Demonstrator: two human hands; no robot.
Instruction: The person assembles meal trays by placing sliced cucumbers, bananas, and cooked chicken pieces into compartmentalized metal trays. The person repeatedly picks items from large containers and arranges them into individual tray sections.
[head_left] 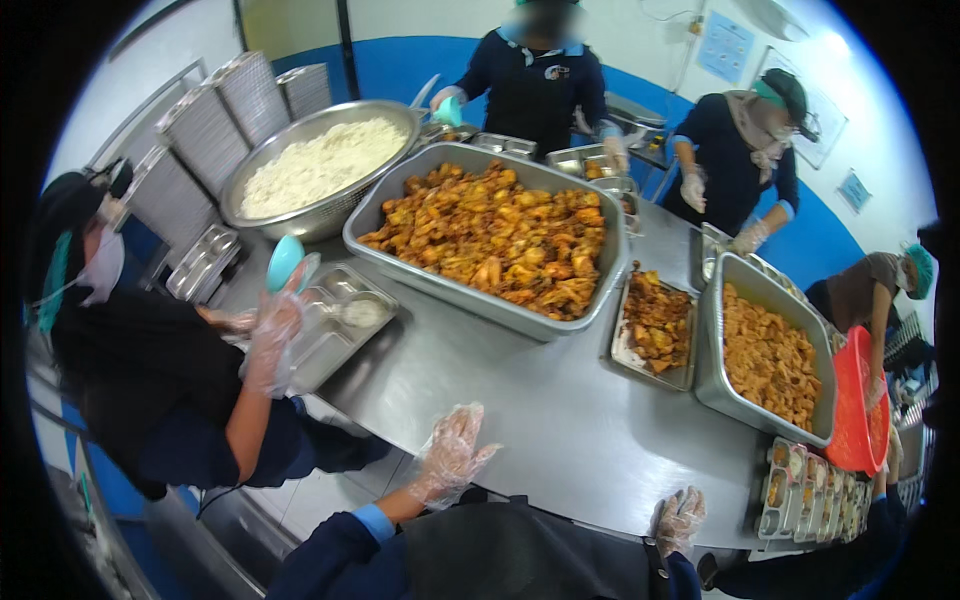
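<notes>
My left hand [453,456], in a clear plastic glove, is open over the near edge of the steel table [530,410], its fingers apart and holding nothing. Farther right along that edge, my right hand [681,519], gloved too, has its fingers loosely apart with nothing visible in them. Beyond my hands stands a large grey tub [470,281] heaped with browned fried chicken pieces [500,235]. To its right lie a shallow metal tray [655,372] of dark fried pieces and a second grey tub [708,375] with orange-brown chunks [768,352].
At left a co-worker holds a turquoise scoop [285,263] over a compartment tray [325,345]. A big bowl of rice [325,168] and stacked trays [205,130] stand behind. Other workers line the far side. Filled trays [812,495] and a red basin [855,400] are at right.
</notes>
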